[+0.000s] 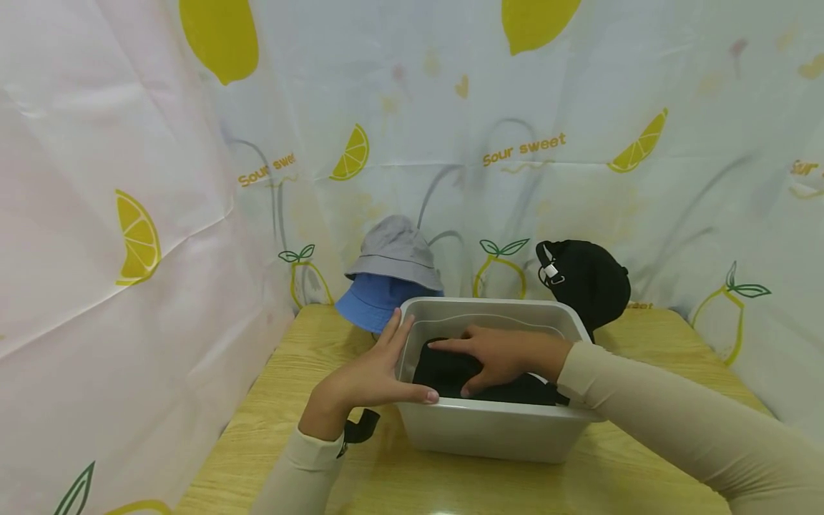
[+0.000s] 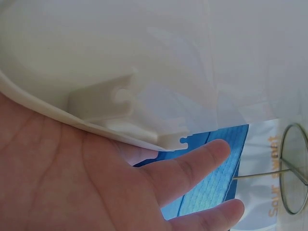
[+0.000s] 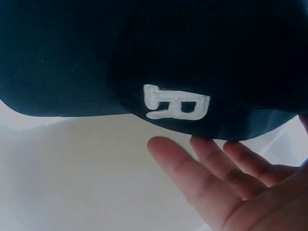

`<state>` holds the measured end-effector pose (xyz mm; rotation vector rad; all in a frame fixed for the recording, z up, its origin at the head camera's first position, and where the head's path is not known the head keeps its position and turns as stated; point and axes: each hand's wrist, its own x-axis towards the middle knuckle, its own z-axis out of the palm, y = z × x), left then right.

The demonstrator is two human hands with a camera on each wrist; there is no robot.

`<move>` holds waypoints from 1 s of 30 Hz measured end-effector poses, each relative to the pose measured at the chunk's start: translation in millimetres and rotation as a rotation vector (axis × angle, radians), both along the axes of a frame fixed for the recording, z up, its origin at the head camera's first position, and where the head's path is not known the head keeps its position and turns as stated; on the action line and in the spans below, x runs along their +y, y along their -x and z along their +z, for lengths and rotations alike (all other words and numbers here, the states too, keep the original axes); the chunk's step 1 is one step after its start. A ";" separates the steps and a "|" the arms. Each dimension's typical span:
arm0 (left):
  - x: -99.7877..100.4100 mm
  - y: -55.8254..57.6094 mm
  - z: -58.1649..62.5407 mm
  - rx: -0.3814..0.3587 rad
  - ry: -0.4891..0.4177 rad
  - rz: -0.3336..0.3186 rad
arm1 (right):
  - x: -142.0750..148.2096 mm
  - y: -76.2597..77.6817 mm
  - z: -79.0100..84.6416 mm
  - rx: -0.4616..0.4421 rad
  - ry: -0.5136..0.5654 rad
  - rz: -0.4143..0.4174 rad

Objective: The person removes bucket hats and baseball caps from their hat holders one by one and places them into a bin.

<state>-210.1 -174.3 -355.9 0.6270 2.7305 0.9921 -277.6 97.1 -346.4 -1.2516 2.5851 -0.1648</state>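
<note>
A black baseball cap [image 1: 444, 368] with a raised white letter R [image 3: 178, 102] on its front lies inside a light grey plastic bin [image 1: 489, 436]. My right hand [image 1: 498, 352] reaches into the bin, thumb and index finger spread over the cap. Up close in the right wrist view, fingertips [image 3: 204, 142] touch the lower edge of the crown. My left hand [image 1: 373, 379] rests on the bin's near left corner, its thumb on the front rim and its straight fingers along the left side. The rim crosses the palm in the left wrist view.
Behind the bin at left, a grey bucket hat [image 1: 395, 250] sits above a blue bucket hat [image 1: 370, 304]. Another black cap [image 1: 589, 279] stands at back right. The wooden table [image 1: 309, 343] meets lemon-print sheeting [image 1: 399, 107] at the back and sides.
</note>
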 end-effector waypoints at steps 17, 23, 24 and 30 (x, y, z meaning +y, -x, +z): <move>0.2 0.8 -0.6 0.022 -0.002 -0.008 | -11.3 1.0 -9.4 0.000 -0.111 0.016; 0.9 0.2 -0.2 0.030 0.004 -0.008 | -15.2 1.7 -18.5 0.050 -0.180 0.071; 0.9 -0.1 -0.1 0.033 0.004 -0.009 | -15.9 1.7 -19.7 0.060 -0.184 0.086; 1.9 2.4 -0.9 0.021 -0.002 -0.009 | -15.0 2.3 -22.8 0.059 -0.181 0.107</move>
